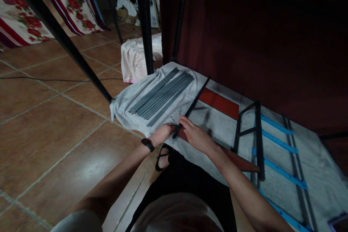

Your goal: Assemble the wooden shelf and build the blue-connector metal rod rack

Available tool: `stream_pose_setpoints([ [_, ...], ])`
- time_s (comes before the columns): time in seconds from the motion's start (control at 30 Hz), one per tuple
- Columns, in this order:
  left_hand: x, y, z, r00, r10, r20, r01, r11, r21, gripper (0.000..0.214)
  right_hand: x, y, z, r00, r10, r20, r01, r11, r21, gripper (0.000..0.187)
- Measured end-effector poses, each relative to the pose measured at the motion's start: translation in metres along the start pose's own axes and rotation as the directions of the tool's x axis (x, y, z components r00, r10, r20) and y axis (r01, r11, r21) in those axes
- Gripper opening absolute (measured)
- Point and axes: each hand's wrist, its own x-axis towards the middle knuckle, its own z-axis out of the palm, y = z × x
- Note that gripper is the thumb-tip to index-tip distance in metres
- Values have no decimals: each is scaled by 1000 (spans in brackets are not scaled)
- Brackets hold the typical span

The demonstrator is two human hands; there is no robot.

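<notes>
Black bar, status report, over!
Near end of long black metal bar: left hand and right hand on it, grip unclear. Bar lies on grey cloth. Bundle of grey rods alongside.

Home — tiled floor [54, 116], floral bedding [67, 0].

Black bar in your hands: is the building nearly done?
Not nearly. Black posts already stand upright. The left hand and right hand are on the near end of the black bar. The grey rods and the blue-runged frame lie loose on the cloth.
</notes>
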Motion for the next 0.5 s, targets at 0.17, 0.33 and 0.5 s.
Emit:
stream_pose_setpoints([
  [0.17, 2, 2, -2, 1000, -20, -9, 20, 1000, -10, 19, 0, 1, 1, 1000, -6, -5, 6, 1000, 0, 53],
  [0.33, 2, 1, -3, 998, -55, 17, 55, 998, -1, 20, 0, 1, 1, 1000, -3, 1, 3, 1000, -12, 54],
  [0.5, 2, 2, 0, 1000, -26, -5, 26, 1000, 4, 22, 0, 1, 1, 1000, -10, -5, 10, 1000, 0, 56],
])
